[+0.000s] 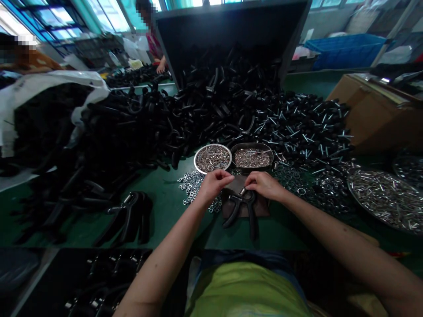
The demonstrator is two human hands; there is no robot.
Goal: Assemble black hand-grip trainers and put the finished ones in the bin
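Observation:
A black two-handled hand grip strengthener (251, 211) lies on a small brown pad (262, 208) in front of me, its handles spread towards my body. A metal coil spring (243, 191) sits at its upper end. My right hand (262, 184) is closed with its fingertips on the spring. My left hand (214, 185) is raised just left of the pad, thumb and forefinger pinched together. Whatever lies between those fingertips is too small to make out. Loose nuts (191, 187) are scattered beside and under my left hand.
Behind my hands stand a round dish (195, 164) and a dark tin (235, 164) of small metal parts. Black handles (198, 110) and black-knobbed screws (304, 127) are heaped beyond. Assembled grips (132, 218) lie left; a pin tray (352, 193) and cardboard box (373, 114) stand right. Two people work behind.

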